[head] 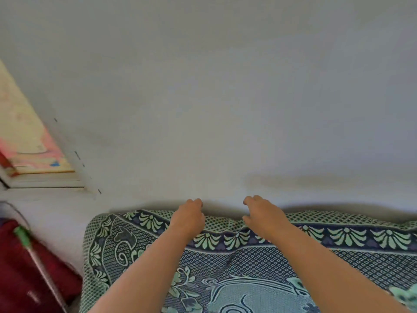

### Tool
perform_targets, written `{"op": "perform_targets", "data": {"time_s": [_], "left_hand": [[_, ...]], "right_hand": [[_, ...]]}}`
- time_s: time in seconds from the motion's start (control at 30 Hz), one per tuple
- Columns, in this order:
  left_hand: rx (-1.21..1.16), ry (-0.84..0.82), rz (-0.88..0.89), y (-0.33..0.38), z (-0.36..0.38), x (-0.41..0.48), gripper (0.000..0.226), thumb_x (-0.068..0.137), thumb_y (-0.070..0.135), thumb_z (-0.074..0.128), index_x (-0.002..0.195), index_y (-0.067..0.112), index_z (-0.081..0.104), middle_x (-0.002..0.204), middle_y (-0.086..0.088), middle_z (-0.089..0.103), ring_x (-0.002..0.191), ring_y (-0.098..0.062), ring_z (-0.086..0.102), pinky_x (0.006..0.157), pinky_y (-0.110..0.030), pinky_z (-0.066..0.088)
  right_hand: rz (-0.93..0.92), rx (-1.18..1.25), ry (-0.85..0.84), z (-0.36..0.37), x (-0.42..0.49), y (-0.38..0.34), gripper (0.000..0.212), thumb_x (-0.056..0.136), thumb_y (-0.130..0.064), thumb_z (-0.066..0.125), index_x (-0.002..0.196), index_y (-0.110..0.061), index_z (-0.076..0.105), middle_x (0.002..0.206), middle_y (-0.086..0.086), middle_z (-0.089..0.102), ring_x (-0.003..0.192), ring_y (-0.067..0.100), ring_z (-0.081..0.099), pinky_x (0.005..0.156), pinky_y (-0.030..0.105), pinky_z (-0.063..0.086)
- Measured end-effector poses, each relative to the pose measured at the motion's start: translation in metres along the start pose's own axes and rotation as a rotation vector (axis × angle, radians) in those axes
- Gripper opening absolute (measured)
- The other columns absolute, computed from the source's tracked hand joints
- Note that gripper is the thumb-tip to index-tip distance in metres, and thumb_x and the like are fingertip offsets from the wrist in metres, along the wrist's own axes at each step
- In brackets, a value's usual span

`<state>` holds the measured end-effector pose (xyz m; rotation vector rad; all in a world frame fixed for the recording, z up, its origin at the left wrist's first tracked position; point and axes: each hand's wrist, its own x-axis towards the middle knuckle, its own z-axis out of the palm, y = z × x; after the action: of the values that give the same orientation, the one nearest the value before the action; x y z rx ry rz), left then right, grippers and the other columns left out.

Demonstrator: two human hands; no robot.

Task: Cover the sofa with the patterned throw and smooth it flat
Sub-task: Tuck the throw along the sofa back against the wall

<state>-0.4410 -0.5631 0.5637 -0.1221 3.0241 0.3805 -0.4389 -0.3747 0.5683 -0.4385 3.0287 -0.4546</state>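
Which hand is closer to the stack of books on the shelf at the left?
Left. The left hand rests on the top edge of the throw, on the side toward the books. The right hand is on the same edge, farther from them.

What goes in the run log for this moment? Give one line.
phase: tucking far edge | left hand: on throw edge by wall | right hand: same edge, apart | throw: mostly flat, slight wrinkle between arms
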Motion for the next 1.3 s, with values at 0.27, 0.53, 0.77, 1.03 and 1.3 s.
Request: {"op": "perform_targets", "data": {"time_s": [0.27,0.53,0.77,1.03,1.3], "left_hand": [[0.063,-0.021,0.046,-0.095,-0.005,-0.003,0.036,0.094,0.012,0.039,0.129,0.011,0.047,0.137,-0.009,0.048,0.121,-0.028,0.05,0.097,-0.042,0.045],[0.066,-0.031,0.17,-0.136,-0.022,0.023,0.032,0.095,0.016,0.039,0.125,0.011,0.048,0.127,-0.009,0.052,0.114,-0.029,0.053,0.093,-0.039,0.047],[0.068,-0.029,0.245,-0.132,-0.015,0.056,0.034,0.096,0.019,0.041,0.129,0.01,0.046,0.128,-0.01,0.051,0.115,-0.028,0.052,0.094,-0.038,0.046],[0.133,-0.127,0.252,-0.13,0.018,0.093,0.046,0.094,0.034,0.05,0.134,0.012,0.042,0.133,-0.009,0.048,0.122,-0.027,0.048,0.099,-0.038,0.043],[0.342,-0.134,0.387,-0.13,0.044,0.111,0.046,0.091,0.032,0.056,0.13,0.013,0.043,0.13,-0.008,0.05,0.121,-0.028,0.049,0.096,-0.039,0.041]], "right_hand": [[0.078,-0.045,-0.042,0.03,-0.001,-0.082,0.027,0.096,-0.022,0.044,0.119,-0.009,0.045,0.12,0.01,0.051,0.109,0.029,0.053,0.081,0.036,0.043],[0.131,-0.027,0.044,0.02,0.028,-0.146,0.034,0.096,-0.025,0.047,0.127,-0.011,0.045,0.126,0.008,0.051,0.111,0.026,0.054,0.091,0.038,0.047],[0.153,-0.025,0.008,0.042,0.063,-0.147,0.035,0.096,-0.025,0.046,0.128,-0.011,0.044,0.126,0.008,0.051,0.111,0.026,0.054,0.091,0.037,0.048],[0.168,0.02,-0.096,0.09,0.099,-0.129,0.05,0.093,-0.029,0.053,0.137,-0.011,0.037,0.139,0.009,0.043,0.125,0.026,0.045,0.1,0.036,0.042],[0.152,-0.036,-0.163,0.124,0.122,-0.127,0.058,0.084,-0.032,0.066,0.13,-0.01,0.039,0.132,0.009,0.042,0.121,0.028,0.045,0.094,0.038,0.043]]}}
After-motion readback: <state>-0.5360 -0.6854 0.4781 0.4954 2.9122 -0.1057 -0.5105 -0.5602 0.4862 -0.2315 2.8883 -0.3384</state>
